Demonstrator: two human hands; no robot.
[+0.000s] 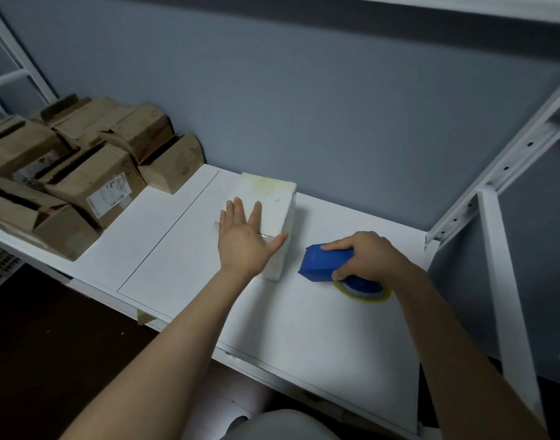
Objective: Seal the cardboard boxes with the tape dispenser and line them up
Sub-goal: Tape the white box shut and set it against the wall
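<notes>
A white cardboard box (272, 198) with yellowish tape at its far end lies on the white shelf (320, 325), near the middle. My left hand (245, 239) lies flat on the near part of the box's top, fingers straight and spread. To the right of the box, my right hand (367, 257) grips a blue tape dispenser (326, 263) that rests on the shelf. Its yellowish tape roll (364, 293) shows beneath my hand, and its toothed end points toward the box.
A heap of brown cardboard boxes (81, 173), several with open flaps, fills the shelf's left end. A grey-blue wall stands behind. White metal shelf uprights (507, 281) rise on the right. A dark floor lies below the shelf's front edge.
</notes>
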